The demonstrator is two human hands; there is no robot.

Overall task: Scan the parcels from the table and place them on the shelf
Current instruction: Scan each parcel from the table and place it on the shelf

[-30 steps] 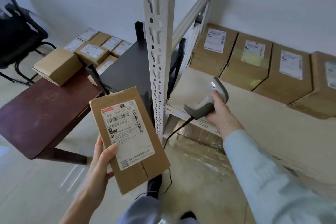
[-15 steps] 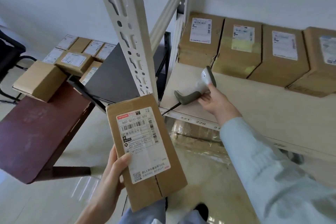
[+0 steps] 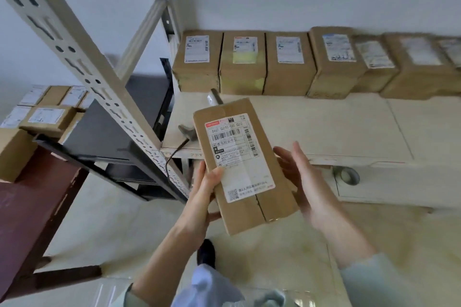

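- A bare stretch of the shelf [image 3: 324,127] board is seen in front of the row of stored parcels [image 3: 289,65], which is lined up along the far wall from the left upright across to the right edge of the view.
- The near-left corner of that board is bounded by the slanted perforated upright [image 3: 82,62]; a second post stands at the far-left corner.
- Left of the upright, more parcels are stacked on the dark red worktop [image 3: 27,207] — its near edge is cut off by the frame.
- The scanner [image 3: 192,129] is laid on the shelf near its left front edge; most of it is hidden behind the held parcel, and only the grip end, a pale tip and the cable dropping over the edge are made out.
- The stored parcels at the far right are blurred, so their labels cannot be read.
- The parcel [image 3: 245,167] is held above the floor, just in front of the shelf's front edge, label up and tilted, its far end overlapping the shelf in the view.
- Its left edge is grasped by the left hand [image 3: 203,197], thumb pressed on the label and fingers curled beneath.
- The right hand [image 3: 301,182] is held released, fingers straight, along the parcel's right side — whether contact is made cannot be told.
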